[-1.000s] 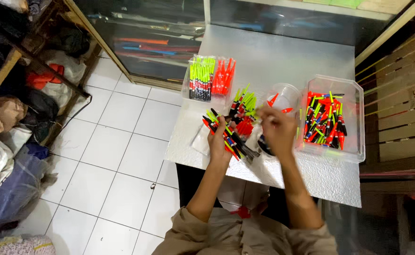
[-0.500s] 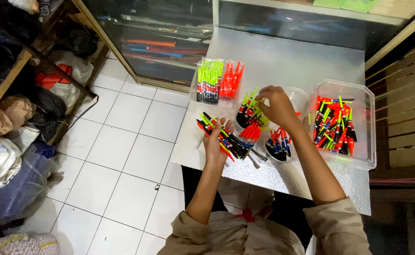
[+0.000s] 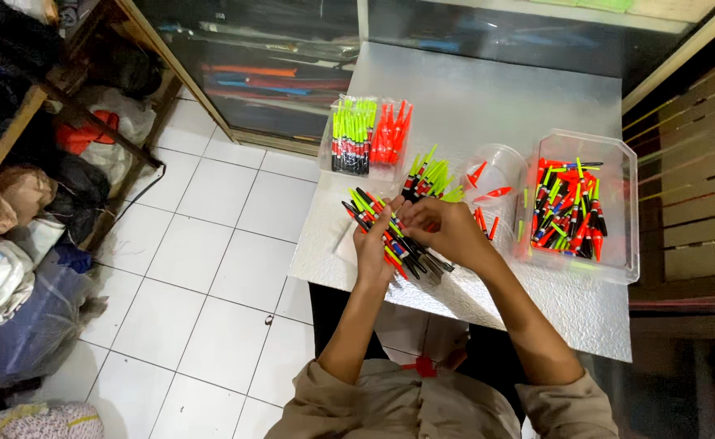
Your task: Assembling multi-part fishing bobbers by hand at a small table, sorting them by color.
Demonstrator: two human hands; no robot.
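A bundle of slim, tapered plastic fishing floats [image 3: 390, 236], black-bodied with neon yellow, green and red tips, fans out across the left hand [image 3: 371, 244], whose fingers are closed around it. The right hand [image 3: 447, 232] meets it from the side, fingers pinched on the bundle. Both hover over the textured silver table [image 3: 496, 106], beside a clear plastic tub [image 3: 618, 211] of more floats.

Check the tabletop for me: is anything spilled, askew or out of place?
Nothing stands out. The left hand grips a fanned bundle of floats with the right hand on it. Others sit in the clear tray, round tub and packets. None lie on the floor.
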